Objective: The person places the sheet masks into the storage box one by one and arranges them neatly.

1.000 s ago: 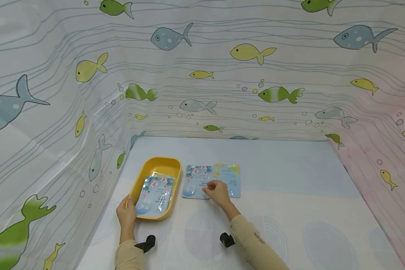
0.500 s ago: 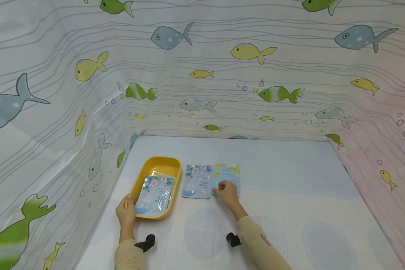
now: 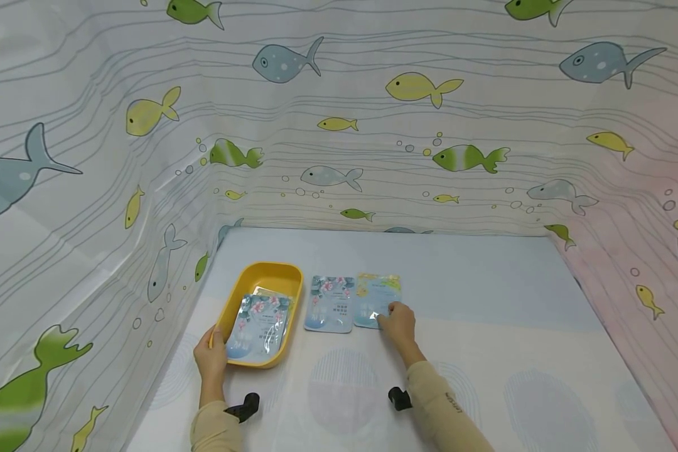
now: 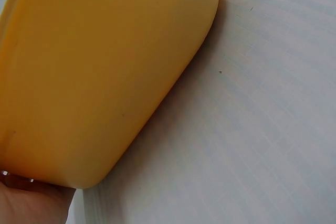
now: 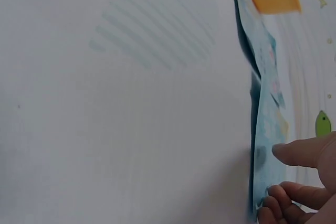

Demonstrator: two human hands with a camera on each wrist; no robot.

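My left hand (image 3: 210, 356) grips the left rim of a yellow plastic basin (image 3: 270, 270), whose outer wall fills much of the left wrist view. Inside it lie face mask sachets, the top one (image 3: 260, 326) blue with pink flowers. To its right on the table lie two more: a floral sachet (image 3: 328, 304) and a light blue sachet (image 3: 373, 301) with a yellow-green top. My right hand (image 3: 400, 328) is at the lower right edge of the light blue sachet. In the right wrist view its thumb (image 5: 294, 151) rests on that sachet's face, with the other fingers curled at the edge.
The table (image 3: 486, 376) has a pale cloth with circle patterns. Fish-printed curtains (image 3: 429, 125) stand around its back and sides. Black wrist mounts (image 3: 399, 398) stick out from both sleeves.
My right hand has moved right, from between the two table sachets to the light blue one's right edge. That sachet has shifted slightly left. My left hand and the basin stay put.
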